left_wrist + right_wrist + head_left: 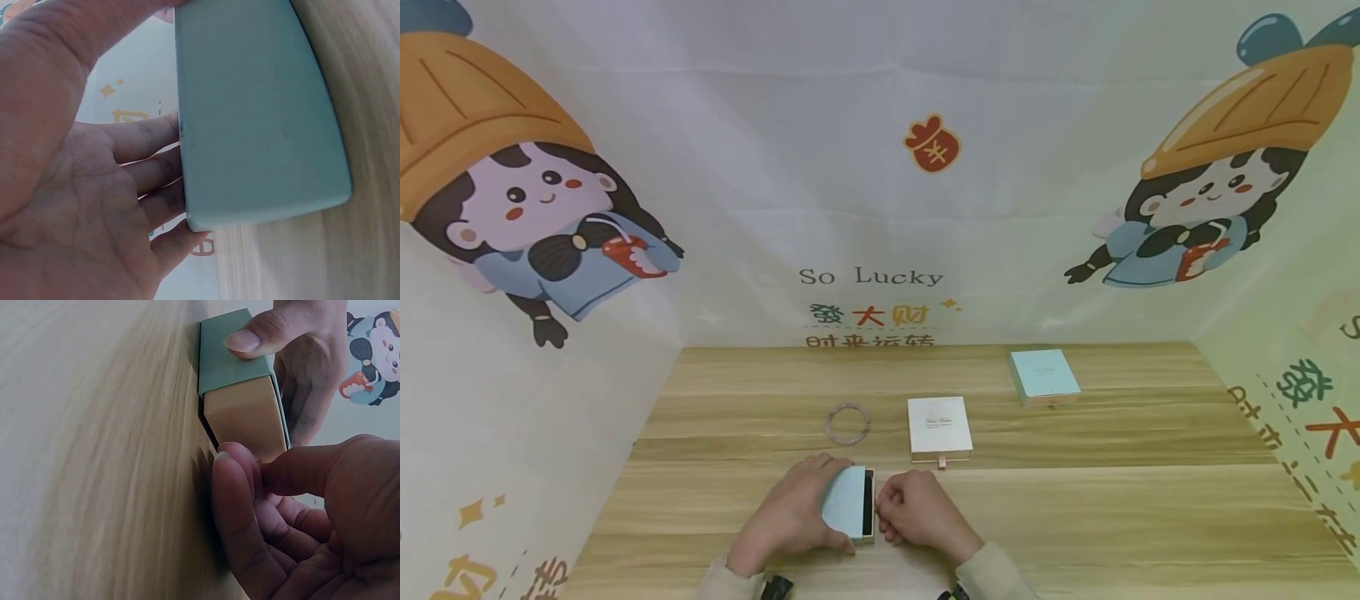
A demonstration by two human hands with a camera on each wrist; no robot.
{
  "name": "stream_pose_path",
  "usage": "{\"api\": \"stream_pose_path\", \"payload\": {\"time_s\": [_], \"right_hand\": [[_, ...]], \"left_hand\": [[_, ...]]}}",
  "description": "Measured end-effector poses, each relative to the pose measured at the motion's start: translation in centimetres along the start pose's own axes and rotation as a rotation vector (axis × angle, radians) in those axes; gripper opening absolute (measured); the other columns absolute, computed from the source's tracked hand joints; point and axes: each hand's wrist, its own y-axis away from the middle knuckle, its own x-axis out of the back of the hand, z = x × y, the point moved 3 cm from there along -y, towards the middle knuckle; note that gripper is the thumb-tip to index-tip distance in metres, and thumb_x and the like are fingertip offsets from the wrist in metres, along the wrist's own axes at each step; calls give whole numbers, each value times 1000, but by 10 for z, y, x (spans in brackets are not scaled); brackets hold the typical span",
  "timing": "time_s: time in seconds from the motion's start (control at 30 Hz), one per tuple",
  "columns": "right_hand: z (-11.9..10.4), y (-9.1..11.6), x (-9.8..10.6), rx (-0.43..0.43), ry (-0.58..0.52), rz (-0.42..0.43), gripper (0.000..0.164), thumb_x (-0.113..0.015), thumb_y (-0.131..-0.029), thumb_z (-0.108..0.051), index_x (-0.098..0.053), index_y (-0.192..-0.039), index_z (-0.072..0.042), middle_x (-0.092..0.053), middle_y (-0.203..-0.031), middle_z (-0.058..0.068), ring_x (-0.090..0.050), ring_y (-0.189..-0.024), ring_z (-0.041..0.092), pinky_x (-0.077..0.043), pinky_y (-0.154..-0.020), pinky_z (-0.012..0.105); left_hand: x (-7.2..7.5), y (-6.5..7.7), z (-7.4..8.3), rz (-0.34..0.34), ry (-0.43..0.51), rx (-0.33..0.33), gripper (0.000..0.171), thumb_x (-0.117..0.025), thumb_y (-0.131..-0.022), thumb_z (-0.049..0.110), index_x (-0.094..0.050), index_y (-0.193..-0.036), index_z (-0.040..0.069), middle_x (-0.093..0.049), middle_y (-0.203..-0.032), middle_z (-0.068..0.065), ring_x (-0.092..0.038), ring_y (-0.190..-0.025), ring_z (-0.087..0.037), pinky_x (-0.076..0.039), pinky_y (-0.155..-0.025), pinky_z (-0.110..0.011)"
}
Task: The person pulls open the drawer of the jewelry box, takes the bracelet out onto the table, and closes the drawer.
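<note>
In the head view, a light blue drawer box [847,500] lies on the wooden table near the front. Its drawer [870,503] sticks out slightly on the right, with a dark strip of the inside showing. My left hand [793,510] grips the outer sleeve from the left, thumb on the near side and fingers on the far side. The right hand [921,510] has thumb and curled fingertips pinched at the drawer's front. From the right wrist, the drawer's tan side [244,419] shows outside the sleeve; the fingers hide the pinched part.
A pale bracelet [847,424] lies beyond the left hand. Further right sits a white box [940,427] with a small pink tab, and another light blue box [1047,375] stands toward the back. A printed cloth backdrop [865,183] encloses the table's back and sides.
</note>
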Motion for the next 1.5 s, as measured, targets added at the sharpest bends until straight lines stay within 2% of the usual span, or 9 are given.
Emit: {"api": "stream_pose_path", "payload": {"time_s": [0.33, 0.67, 0.87, 1.03, 1.2, 1.37, 1.5], "right_hand": [[-4, -4, -5, 19, 52, 9, 20, -60, -95, -2, -68, -76, -2, -68, -60, 4, -59, -46, 4, -51, -44, 19], [-7, -8, -12, 40, 77, 14, 20, -59, -92, 0, -69, -75, -3, -67, -57, -1, -58, -43, 1, -51, -43, 19], [-5, -6, -11, 18, 35, 15, 18, -61, -96, -4, -70, -80, -3, -69, -62, 2, -60, -46, 5, -51, -45, 18], [-1, -4, -9, 27, 0, -1, 14, -63, -98, -6, -70, -86, -4, -68, -64, 2, -61, -49, 6, -49, -45, 17], [-1, -2, -3, 83, 92, -5, 13, -63, -101, -16, -70, -92, -9, -68, -67, -1, -58, -50, 1, -46, -47, 16], [-9, 0, 12, 150, 189, 24, 15, -66, -99, -22, -70, -101, -8, -68, -80, -3, -56, -65, -1, -49, -61, 17], [-13, 0, 24, 178, 216, 19, 25, -70, -98, -23, -68, -111, -2, -69, -90, -1, -58, -76, 1, -52, -70, 19]], "left_hand": [[0, 1, 1, 19, 4, -19, 103, -101, -51, 38, -56, -140, 9, -64, -126, -4, -57, -113, -23, -50, -96, -49], [1, 1, 0, 10, 10, -11, 103, -101, -53, 37, -56, -141, 8, -63, -132, -8, -56, -121, -28, -47, -103, -53], [0, 1, -2, -3, 21, -19, 102, -100, -56, 39, -54, -143, 9, -62, -133, -7, -55, -122, -27, -47, -103, -54], [1, 2, -6, -31, 37, -34, 109, -99, -57, 42, -51, -148, 9, -59, -139, -8, -53, -126, -27, -48, -104, -52], [2, 4, -7, -44, 55, -67, 115, -97, -56, 48, -47, -152, 8, -54, -147, -11, -48, -134, -33, -46, -108, -56], [8, 6, -12, 27, 94, -82, 118, -95, -56, 53, -44, -155, 16, -45, -156, -12, -42, -143, -35, -43, -113, -59], [12, 7, -19, 121, 134, -44, 113, -93, -62, 54, -43, -156, 16, -40, -159, -17, -41, -145, -40, -42, -113, -61]]}}
